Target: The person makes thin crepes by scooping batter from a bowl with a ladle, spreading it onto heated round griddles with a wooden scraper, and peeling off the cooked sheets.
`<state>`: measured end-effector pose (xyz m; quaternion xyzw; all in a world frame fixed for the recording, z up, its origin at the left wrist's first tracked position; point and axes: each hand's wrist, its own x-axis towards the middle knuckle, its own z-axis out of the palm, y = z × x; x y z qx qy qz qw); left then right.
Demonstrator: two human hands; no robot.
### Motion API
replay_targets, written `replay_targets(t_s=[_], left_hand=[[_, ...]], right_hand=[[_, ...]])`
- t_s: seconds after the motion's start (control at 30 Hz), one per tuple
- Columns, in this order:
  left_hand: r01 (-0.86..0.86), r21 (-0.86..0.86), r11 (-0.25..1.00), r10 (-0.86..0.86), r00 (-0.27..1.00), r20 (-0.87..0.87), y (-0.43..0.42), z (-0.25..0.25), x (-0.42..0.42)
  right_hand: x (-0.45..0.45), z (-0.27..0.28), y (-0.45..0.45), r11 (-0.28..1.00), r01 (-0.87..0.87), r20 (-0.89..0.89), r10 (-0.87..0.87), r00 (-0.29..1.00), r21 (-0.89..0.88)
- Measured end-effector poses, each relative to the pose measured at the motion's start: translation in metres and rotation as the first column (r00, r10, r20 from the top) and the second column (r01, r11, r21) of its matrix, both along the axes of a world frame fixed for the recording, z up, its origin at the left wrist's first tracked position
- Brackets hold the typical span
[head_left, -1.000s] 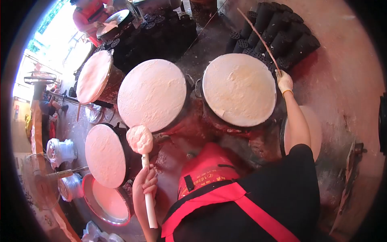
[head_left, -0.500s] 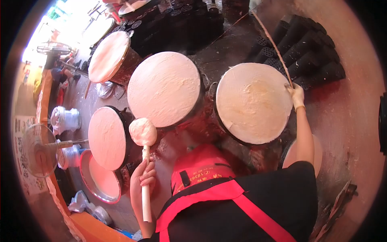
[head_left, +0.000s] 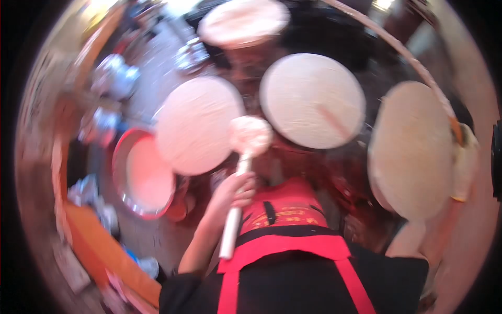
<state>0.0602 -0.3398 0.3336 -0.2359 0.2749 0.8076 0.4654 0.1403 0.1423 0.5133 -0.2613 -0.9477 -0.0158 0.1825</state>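
My left hand is closed around the white handle of a stick topped with a ball of dough. The ball hangs between a pale dough-coated round griddle and another coated griddle. At the far right, my right hand, in a pale glove, grips the end of a long thin stick that arcs up and away. Beside that hand is a yellowish round dough sheet. Blur hides the fingers and whether the sheet lies flat or is lifted.
A red-rimmed basin of pale batter stands at the left. Another coated round is at the top. Blurred plastic-wrapped containers and an orange ledge line the left side. I wear a red apron.
My view has swung right to left, so the griddles appear shifted rightward and the basin is higher. The dough-topped stick is now nearer the middle; both hands keep their hold.
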Motion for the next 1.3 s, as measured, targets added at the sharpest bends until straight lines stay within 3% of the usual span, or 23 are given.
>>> replay_targets(t_s=[0.07,0.13,0.23,0.3,0.37,0.47,0.5,0.57,0.6,0.67,0.73,0.8,0.87,1.03,1.17,1.27,1.3], left_hand=[[-0.072,0.044,0.996,0.069,0.996,0.054,-0.031,0.000,0.000],[-0.133,-0.029,0.991,0.135,0.987,0.090,-0.043,0.022,0.004],[-0.214,-0.037,0.976,0.217,0.970,0.109,-0.058,0.030,0.006],[-0.267,-0.048,0.963,0.270,0.956,0.110,-0.069,0.039,0.007],[-0.339,-0.050,0.940,0.342,0.936,0.088,-0.082,0.044,0.007],[-0.484,-0.006,0.875,0.482,0.869,0.115,-0.096,0.046,0.006],[-0.539,0.015,0.842,0.534,0.837,0.124,-0.100,0.047,0.002],[-0.617,-0.035,0.786,0.617,0.780,0.105,-0.104,0.058,-0.008],[-0.662,0.021,0.749,0.653,0.743,0.144,-0.108,0.054,-0.008],[-0.748,-0.009,0.663,0.739,0.653,0.168,-0.104,0.067,-0.010],[-0.815,-0.046,0.578,0.807,0.562,0.183,-0.094,0.084,-0.016],[-0.860,-0.018,0.510,0.847,0.498,0.183,-0.089,0.091,-0.016],[-0.889,-0.005,0.459,0.874,0.450,0.185,-0.084,0.098,-0.014],[-0.894,-0.030,0.447,0.880,0.433,0.197,-0.071,0.110,-0.006],[-0.860,0.010,0.509,0.840,0.500,0.211,-0.062,0.110,0.009],[-0.792,0.034,0.610,0.772,0.603,0.203,-0.061,0.098,0.027],[-0.754,0.030,0.656,0.736,0.649,0.192,-0.063,0.091,0.032]], right_hand=[[-0.050,0.008,0.019,0.999,-0.051,0.084,0.052,0.995,-0.017],[-0.101,0.001,0.061,0.983,-0.120,0.138,0.101,0.985,0.138],[-0.210,0.010,0.098,0.789,-0.265,0.116,0.242,0.963,0.555],[-0.270,0.025,0.063,0.706,-0.309,0.163,0.268,0.949,0.637],[-0.324,0.025,0.038,0.604,-0.350,0.088,0.419,0.904,0.716],[-0.411,0.002,-0.020,0.431,-0.550,-0.119,0.851,0.512,0.715],[-0.460,-0.039,-0.022,0.442,-0.408,-0.054,0.727,0.684,0.799],[-0.506,-0.082,-0.061,0.435,-0.403,-0.020,0.699,0.715,0.805],[-0.507,-0.088,-0.105,0.418,-0.542,-0.037,0.815,0.578,0.729],[-0.550,-0.156,-0.128,0.461,-0.572,-0.082,0.821,0.565,0.678],[-0.555,-0.208,-0.165,0.595,-0.588,0.006,0.700,0.714,0.549],[-0.574,-0.265,-0.185,0.526,-0.659,-0.035,0.795,0.605,0.538],[-0.575,-0.296,-0.206,0.532,-0.737,-0.117,0.835,0.537,0.416],[-0.577,-0.303,-0.241,0.573,-0.794,-0.088,0.819,0.568,0.205],[-0.546,-0.281,-0.271,0.654,-0.710,-0.113,0.751,0.650,0.262],[-0.478,-0.262,-0.279,0.720,-0.692,0.039,0.694,0.719,-0.053],[-0.434,-0.242,-0.282,0.678,-0.698,0.059,0.726,0.685,-0.230]])
